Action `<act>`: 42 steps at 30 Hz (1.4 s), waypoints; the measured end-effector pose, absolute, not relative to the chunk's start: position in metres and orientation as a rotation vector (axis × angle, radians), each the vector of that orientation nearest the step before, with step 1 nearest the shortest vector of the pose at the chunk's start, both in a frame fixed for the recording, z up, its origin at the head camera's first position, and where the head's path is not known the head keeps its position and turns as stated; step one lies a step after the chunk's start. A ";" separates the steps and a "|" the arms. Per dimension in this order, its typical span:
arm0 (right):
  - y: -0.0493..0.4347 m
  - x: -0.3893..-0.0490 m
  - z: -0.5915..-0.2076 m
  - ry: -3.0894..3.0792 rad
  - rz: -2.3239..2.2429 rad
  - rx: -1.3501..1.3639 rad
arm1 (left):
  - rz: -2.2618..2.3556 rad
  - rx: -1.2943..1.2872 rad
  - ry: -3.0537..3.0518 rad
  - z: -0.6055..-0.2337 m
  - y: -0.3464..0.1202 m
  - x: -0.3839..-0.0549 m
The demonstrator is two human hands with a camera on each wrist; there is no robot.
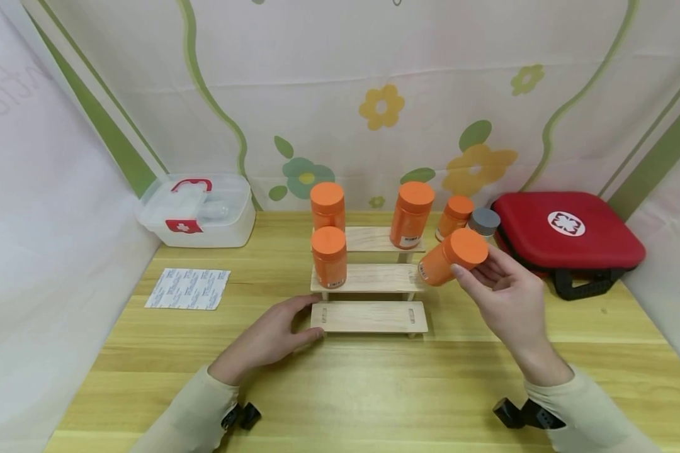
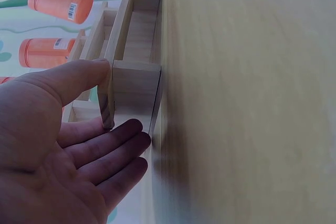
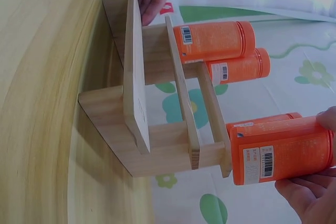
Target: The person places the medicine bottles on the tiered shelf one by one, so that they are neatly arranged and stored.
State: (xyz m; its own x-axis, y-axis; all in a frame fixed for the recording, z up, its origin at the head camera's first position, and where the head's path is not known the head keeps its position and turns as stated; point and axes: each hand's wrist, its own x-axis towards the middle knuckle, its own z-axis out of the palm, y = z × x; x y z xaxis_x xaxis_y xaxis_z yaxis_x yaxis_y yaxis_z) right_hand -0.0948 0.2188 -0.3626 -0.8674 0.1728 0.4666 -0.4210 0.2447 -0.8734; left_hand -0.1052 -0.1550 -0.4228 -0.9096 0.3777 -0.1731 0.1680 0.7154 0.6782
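A three-step wooden display stand (image 1: pixel 368 316) sits mid-table. My left hand (image 1: pixel 276 331) pinches the left end of its lowest board, thumb on top, as the left wrist view shows. My right hand (image 1: pixel 510 296) grips a tilted orange jar (image 1: pixel 439 263) near its lid, beside the right end of the middle step. One orange jar (image 1: pixel 330 264) stands at the left of the middle step. On the top step, a second jar (image 1: pixel 327 204) is partly hidden behind it and another jar (image 1: pixel 411 217) stands at the right.
Behind my right hand are a smaller orange-lidded jar (image 1: pixel 454 215) and a grey-lidded one (image 1: pixel 483 221). A red first-aid case (image 1: pixel 569 233) lies at the right. At the left are a clear-lidded white medicine box (image 1: pixel 201 217) and a blister pack (image 1: pixel 188 289). A printed curtain (image 1: pixel 328 94) backs the table.
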 end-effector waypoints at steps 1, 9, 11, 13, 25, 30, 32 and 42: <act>0.218 -0.095 -0.363 -2.056 1.654 0.246 | 0.992 0.428 2.622 -0.423 -0.155 -0.105; 0.209 -0.099 -0.367 -2.040 1.599 0.393 | 0.996 0.430 2.622 -0.423 -0.155 -0.105; 0.207 -0.100 -0.368 -2.007 1.622 0.432 | 0.993 0.424 2.620 -0.422 -0.154 -0.105; 0.205 -0.102 -0.369 -1.982 1.644 0.462 | 0.992 0.418 2.619 -0.421 -0.154 -0.105; 0.194 -0.109 -0.376 -2.094 1.592 0.390 | 1.007 0.440 2.625 -0.424 -0.155 -0.106; 0.191 -0.112 -0.378 -2.143 1.597 0.361 | 1.003 0.441 2.628 -0.424 -0.155 -0.105; 0.189 -0.113 -0.378 -2.171 1.589 0.340 | 1.003 0.443 2.628 -0.424 -0.155 -0.105; 0.185 -0.118 -0.375 -2.294 1.484 0.300 | 0.996 0.429 2.621 -0.423 -0.156 -0.106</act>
